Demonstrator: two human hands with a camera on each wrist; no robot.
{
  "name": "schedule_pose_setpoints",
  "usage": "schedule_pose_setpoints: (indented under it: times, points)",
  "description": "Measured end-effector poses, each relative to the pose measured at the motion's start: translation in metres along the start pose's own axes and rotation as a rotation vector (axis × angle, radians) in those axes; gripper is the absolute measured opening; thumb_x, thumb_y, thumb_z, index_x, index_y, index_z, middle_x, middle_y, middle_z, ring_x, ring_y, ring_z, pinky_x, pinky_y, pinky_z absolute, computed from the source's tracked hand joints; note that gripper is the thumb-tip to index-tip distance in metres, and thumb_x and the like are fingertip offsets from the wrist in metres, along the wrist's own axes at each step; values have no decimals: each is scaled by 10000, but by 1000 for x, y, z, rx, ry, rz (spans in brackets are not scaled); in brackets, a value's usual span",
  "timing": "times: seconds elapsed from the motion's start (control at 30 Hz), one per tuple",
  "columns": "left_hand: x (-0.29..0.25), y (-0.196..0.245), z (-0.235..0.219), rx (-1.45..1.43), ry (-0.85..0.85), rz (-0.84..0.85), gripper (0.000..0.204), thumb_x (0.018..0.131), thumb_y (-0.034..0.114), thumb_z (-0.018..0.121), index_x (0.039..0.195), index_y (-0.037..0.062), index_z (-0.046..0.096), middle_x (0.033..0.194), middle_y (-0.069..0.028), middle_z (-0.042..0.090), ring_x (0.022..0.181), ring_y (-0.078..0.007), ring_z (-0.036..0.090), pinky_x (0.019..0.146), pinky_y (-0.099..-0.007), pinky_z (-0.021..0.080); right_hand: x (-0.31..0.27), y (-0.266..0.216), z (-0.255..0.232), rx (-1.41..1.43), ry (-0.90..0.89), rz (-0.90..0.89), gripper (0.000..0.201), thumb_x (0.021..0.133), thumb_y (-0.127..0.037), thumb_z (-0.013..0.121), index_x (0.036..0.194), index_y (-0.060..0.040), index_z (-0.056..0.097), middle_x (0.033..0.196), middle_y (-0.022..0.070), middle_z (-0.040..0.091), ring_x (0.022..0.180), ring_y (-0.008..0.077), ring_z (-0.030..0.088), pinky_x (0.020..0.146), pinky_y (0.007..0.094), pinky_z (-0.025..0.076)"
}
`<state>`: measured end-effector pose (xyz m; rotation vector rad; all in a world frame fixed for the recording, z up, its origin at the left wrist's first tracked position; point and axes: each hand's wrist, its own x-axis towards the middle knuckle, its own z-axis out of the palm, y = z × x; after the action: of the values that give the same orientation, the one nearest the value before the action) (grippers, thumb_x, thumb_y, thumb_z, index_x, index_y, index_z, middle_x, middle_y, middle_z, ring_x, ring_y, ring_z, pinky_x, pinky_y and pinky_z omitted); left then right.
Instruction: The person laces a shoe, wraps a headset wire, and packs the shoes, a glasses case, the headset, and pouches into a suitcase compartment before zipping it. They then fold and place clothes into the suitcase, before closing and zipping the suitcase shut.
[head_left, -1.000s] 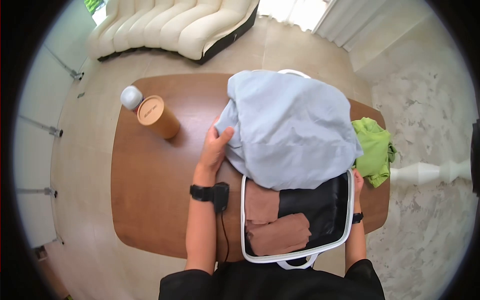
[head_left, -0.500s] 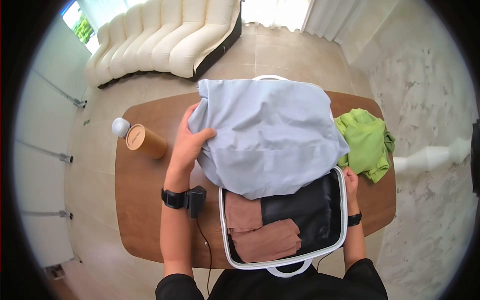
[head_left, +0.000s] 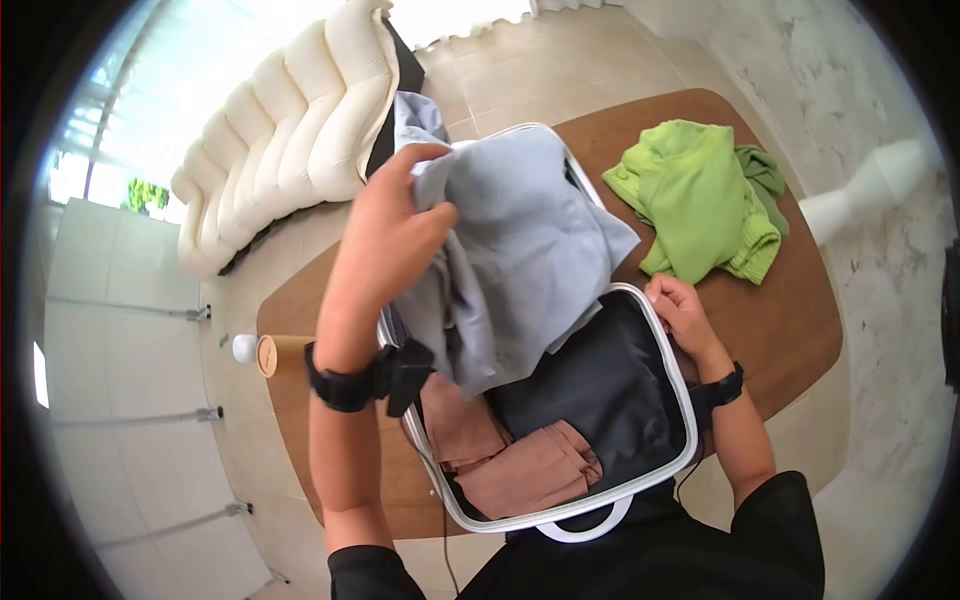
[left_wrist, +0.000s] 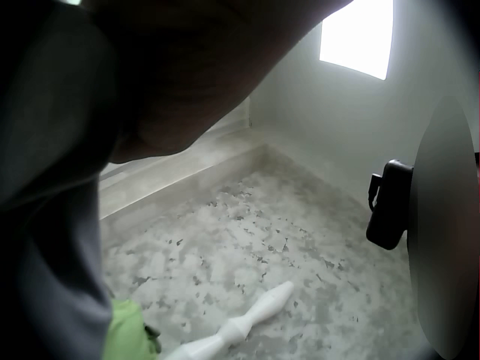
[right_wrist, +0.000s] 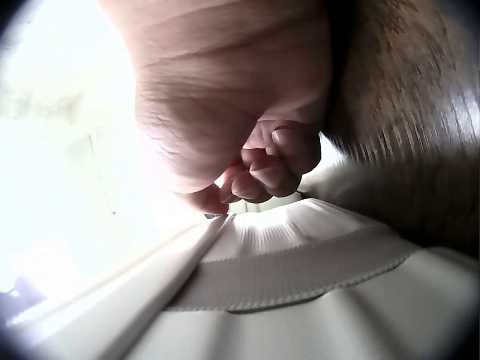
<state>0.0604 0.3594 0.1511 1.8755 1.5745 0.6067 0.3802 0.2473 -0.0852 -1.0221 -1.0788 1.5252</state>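
Observation:
An open white suitcase (head_left: 693,425) with a black lining has two folded brown garments (head_left: 535,470) in the left part of its near half. Over its far half drapes a light grey-blue garment (head_left: 530,200), its lower folds hanging into the near half. My left hand (head_left: 395,225) grips this garment's left side between thumb and fingers, raising it in folds. At the suitcase's right rim, my right hand (head_left: 680,312) has its fingers curled; in the right wrist view the thumb and fingertips (right_wrist: 251,187) meet right at the edge.
A lime green garment (head_left: 690,200) lies crumpled on the brown table (head_left: 790,330), right of the suitcase, with a darker green piece (head_left: 762,170) beside it. A tan canister (head_left: 283,356) and a white-capped container (head_left: 244,348) stand at the left. Behind is a cream sofa (head_left: 300,120).
My left hand has moved up and inward, pulling the grey-blue garment's left side into loose folds and baring more of the black lining. My right hand stays by the rim; the head view has turned.

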Motion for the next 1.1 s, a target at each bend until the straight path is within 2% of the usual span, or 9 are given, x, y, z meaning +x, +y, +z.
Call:
schedule_pose_setpoints:
  times: [0.13,0.2,0.33,0.5,0.6,0.67,0.87,1.0,1.1]
  points:
    - [26,-4,78,247,114,304,626,841,105,635,1453,68,509,1103,-223,612,948,-289,650,872,-362,538,0,-6,3,40,-51,54,207,1061,-198,620,889,-95,568,696,-83,495,590,12,410,530,195,314]
    - [23,0,109,127,-29,307,712,877,176,669,1516,28,392,1279,-330,527,1159,-488,596,1003,-495,502,1,-5,2,60,-63,64,203,1064,-184,613,890,-91,567,697,-79,496,593,16,416,531,198,320]
    - [8,-10,107,-320,-93,199,639,978,304,733,1480,12,466,1230,-212,568,887,-212,674,785,-332,558,2,-3,1,100,-89,58,210,1059,-158,600,868,-84,555,698,-71,500,599,18,424,529,202,324]
    - [19,-101,54,73,302,120,547,996,274,706,1422,-14,516,1162,-171,601,885,-177,637,774,-312,543,3,-2,3,97,-87,54,218,1063,-164,598,864,-89,551,673,-70,486,577,20,411,516,202,317]
    - [18,-135,48,127,258,-57,599,1014,348,689,1444,-27,507,1093,-89,640,938,-141,606,832,-308,524,0,-7,1,182,-41,24,215,1064,-171,601,869,-92,554,660,-59,494,567,22,420,510,201,327]
    - [9,-124,50,-313,76,-261,600,1026,401,662,1403,-44,524,991,-80,627,859,-138,594,748,-281,526,11,-28,0,258,-22,-20,211,1063,-174,605,874,-93,558,658,-51,506,568,21,432,509,200,335]
    - [12,-122,55,-309,17,-304,633,1020,466,654,1389,-36,545,937,-28,599,843,-103,558,729,-284,501,56,-119,44,-496,145,-427,268,972,-206,712,1099,17,633,926,109,693,819,150,663,738,288,547]
    - [21,-128,55,-404,-4,-350,551,996,541,631,1130,9,674,814,8,547,718,-116,528,677,-271,474,110,-111,63,-629,26,-369,454,910,-263,763,1201,60,631,1047,184,707,958,247,689,873,367,559]
    - [30,-142,56,-649,-59,-481,539,1025,503,584,1273,31,666,1132,-90,735,976,-206,689,865,-351,508,141,-78,70,-732,75,-368,507,873,-344,790,1185,32,653,1038,208,698,921,333,675,875,405,551]
